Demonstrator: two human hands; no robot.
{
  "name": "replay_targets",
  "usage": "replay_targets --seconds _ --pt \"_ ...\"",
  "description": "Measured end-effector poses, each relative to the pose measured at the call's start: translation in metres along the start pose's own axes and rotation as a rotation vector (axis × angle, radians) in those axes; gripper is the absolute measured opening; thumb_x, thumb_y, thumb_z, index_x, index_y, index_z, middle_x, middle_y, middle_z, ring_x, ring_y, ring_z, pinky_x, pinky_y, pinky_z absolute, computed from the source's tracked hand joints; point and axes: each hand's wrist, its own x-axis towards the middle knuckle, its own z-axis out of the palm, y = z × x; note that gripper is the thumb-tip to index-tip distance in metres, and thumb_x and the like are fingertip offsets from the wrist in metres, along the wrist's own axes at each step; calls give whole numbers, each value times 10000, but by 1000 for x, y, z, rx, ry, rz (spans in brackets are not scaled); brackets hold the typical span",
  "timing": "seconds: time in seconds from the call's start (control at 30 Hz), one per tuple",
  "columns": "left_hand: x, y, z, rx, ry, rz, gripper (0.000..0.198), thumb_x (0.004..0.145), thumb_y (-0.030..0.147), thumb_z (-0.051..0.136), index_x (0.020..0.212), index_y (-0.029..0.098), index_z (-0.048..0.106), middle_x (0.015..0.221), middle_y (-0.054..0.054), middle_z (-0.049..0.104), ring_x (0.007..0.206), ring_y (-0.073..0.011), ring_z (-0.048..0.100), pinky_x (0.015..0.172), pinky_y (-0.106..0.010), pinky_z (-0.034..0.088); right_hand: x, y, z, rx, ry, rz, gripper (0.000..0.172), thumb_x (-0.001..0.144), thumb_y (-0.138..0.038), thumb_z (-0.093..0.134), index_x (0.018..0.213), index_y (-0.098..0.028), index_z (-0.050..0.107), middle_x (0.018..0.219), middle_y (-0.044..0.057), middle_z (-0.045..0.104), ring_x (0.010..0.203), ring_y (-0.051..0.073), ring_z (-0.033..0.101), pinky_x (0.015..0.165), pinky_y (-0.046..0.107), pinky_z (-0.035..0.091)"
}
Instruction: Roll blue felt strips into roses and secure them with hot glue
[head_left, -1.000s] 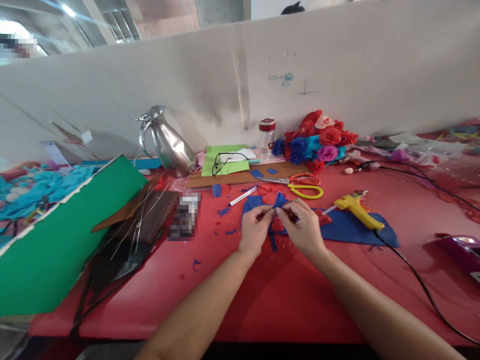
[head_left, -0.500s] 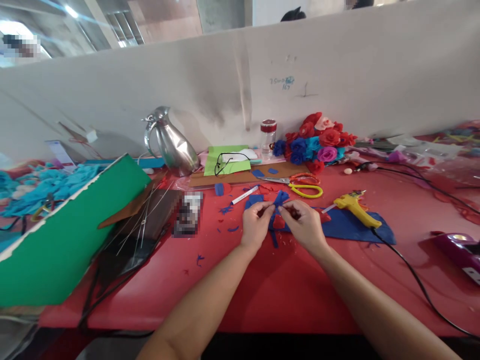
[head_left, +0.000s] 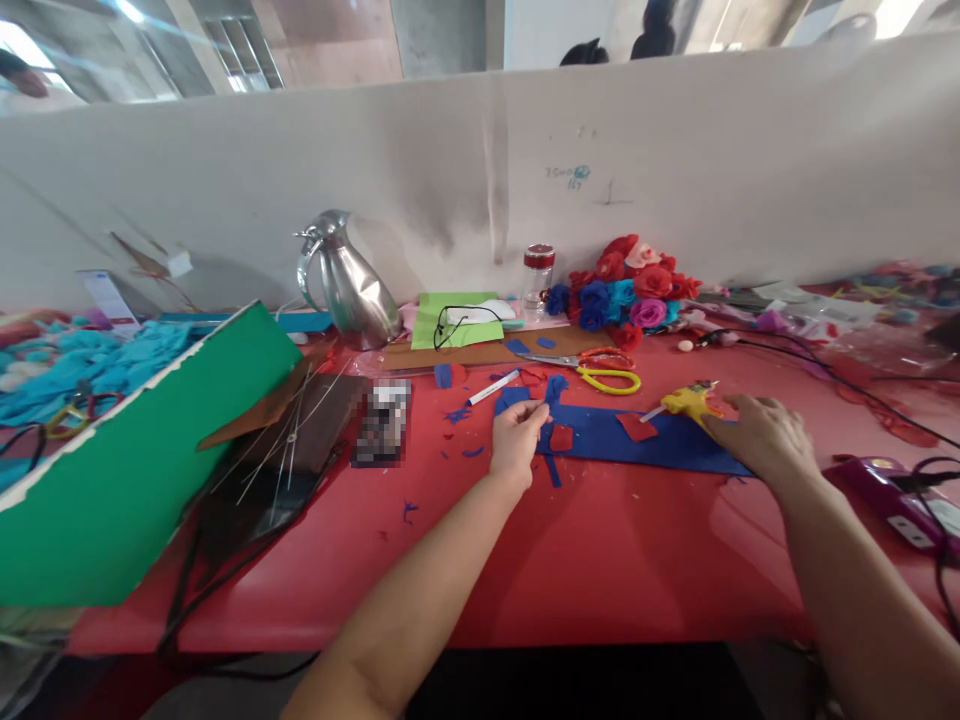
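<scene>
My left hand (head_left: 519,440) pinches a small twisted piece of blue crepe paper (head_left: 555,388) between thumb and fingertips, above the table. My right hand (head_left: 769,438) is over the handle of a yellow hot glue gun (head_left: 688,402), its fingers curled around it and hiding most of the grip. The gun lies on a long folded strip of blue crepe paper (head_left: 600,432), its glue stick pointing left. Small red paper pieces (head_left: 561,437) rest on that strip. Scissors (head_left: 609,380) with yellow and orange handles lie behind it.
A white marker (head_left: 493,387) and blue scraps lie left of the strip. Behind are paper flowers (head_left: 637,290), a glass jar (head_left: 538,280), eyeglasses (head_left: 450,325) and a metal jug (head_left: 349,285). A green board (head_left: 165,470) leans at left; a purple power strip (head_left: 900,500) is at right.
My right hand has left the blue paper piece and moved right onto the glue gun's handle. My left hand still holds the paper in nearly the same spot.
</scene>
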Motion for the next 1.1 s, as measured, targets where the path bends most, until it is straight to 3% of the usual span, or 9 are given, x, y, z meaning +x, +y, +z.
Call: replay_targets --seconds 0.13,0.33,0.43,0.53,0.6,0.67,0.73,0.87,1.1 --pt "0 -2 1 -14 11 -23 121 629 242 693 697 145 665 573 24 581 469 -49 344 512 -210 283 3 7 6 -173 -156 141 259 642 -435 669 759 -211 608 706 109 586 695 312 577 639 426 407" --pt "4 -1 -2 -53 21 -37 107 621 218 693 682 149 638 578 28 578 468 -44 358 510 -199 287 8 -19 5 -181 -222 88 183 574 -241 704 595 -217 524 593 91 544 630 292 578 593 396 369" --pt "5 0 -3 -73 29 -52 95 620 203 679 677 149 627 573 31 573 461 -39 360 503 -191 280 9 -31 -7 -176 -196 141 142 622 -169 632 578 -224 510 576 97 531 592 269 563 565 390 333" --pt "6 -1 -3 -85 29 -72 114 604 209 691 677 151 624 567 32 570 460 -39 371 495 -186 276 3 -44 -23 -154 -102 177 43 684 -216 583 685 -239 547 615 86 547 550 231 526 530 371 315" --pt "7 -2 -4 -87 21 -82 138 592 221 707 678 154 622 570 31 573 461 -39 379 495 -184 281 -8 -53 -29 -5 10 220 70 693 -283 602 728 -254 549 610 64 555 523 204 501 514 354 328" --pt "7 -3 -4 -90 13 -84 151 587 227 714 682 155 620 575 33 575 461 -37 383 498 -182 288 -23 -66 -29 308 20 266 203 709 -434 611 705 -244 539 566 36 548 486 177 489 495 327 361" --pt "8 -4 -5 -91 10 -80 155 586 221 714 688 153 619 581 34 576 460 -34 387 499 -179 291 -41 -80 -24 588 -138 194 351 704 -552 597 628 -217 529 516 19 535 459 152 480 464 292 369" --pt "10 -5 -5 -93 5 -94 154 578 202 706 686 147 612 572 32 577 450 -27 386 487 -165 282 -68 -110 -11 685 -285 28 408 683 -580 604 588 -185 558 484 4 529 455 130 471 469 267 380" --pt "11 0 -7 -222 -67 -182 201 500 186 728 640 152 588 534 31 555 420 -22 366 444 -161 238 -80 -134 2 696 -341 -132 346 717 -528 564 696 -185 598 469 -44 427 425 113 370 407 245 307"
